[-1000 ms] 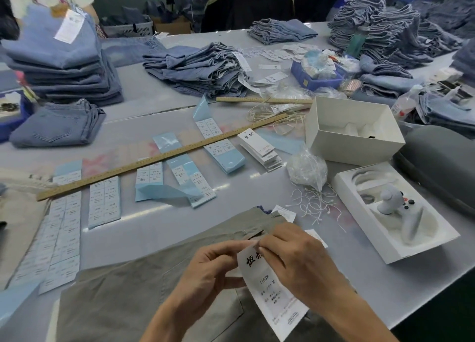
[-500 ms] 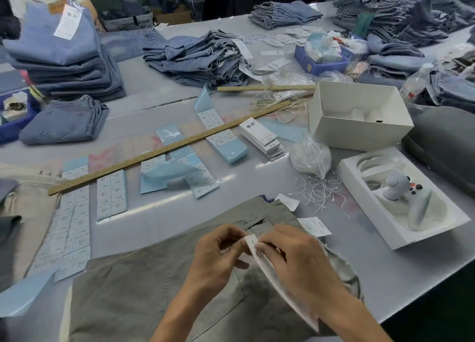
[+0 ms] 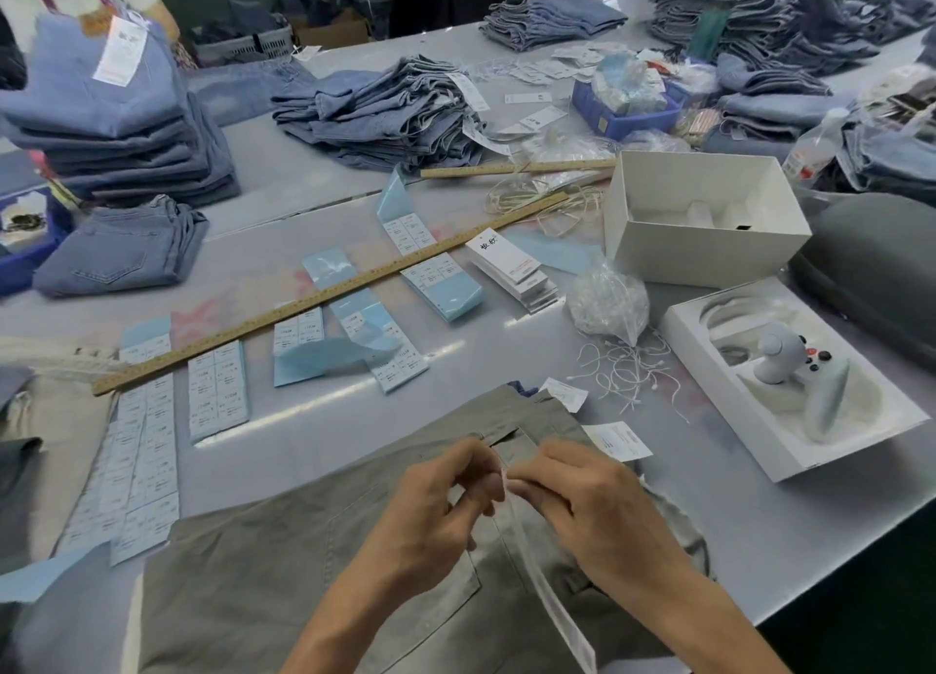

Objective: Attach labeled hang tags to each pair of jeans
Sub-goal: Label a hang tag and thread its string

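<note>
Hang tag (image 3: 544, 592) is seen edge-on, a narrow white strip running from the fingertips at its top down toward 5 o'clock, hanging over the grey-green jeans (image 3: 283, 562) that fill the near part of the table (image 3: 314, 420). Its top end sits pinched between the two hands: the left hand (image 3: 435, 511) comes in from 9 o'clock with fingers curled and thumb closed against the strip's upper edge, and the right hand (image 3: 592, 506) meets it from 3 o'clock, fingertips curled tight on the same spot. Both grips look small and close, fingertip against fingertip. Whether a loop cord is already threaded through the tag's hole I cannot tell; it is too fine to make out there.

The likeliest slip, as I judge it, is the thin card twisting or creasing, since only its very tip is held while the long lower part dangles free. A cord could also miss the hole or pull back out, because the fingers crowd and hide the point being worked. Loose white cords (image 3: 623, 369) lie at 1 o'clock from the hands, well apart, so fetching another would mean releasing one grip.
</note>
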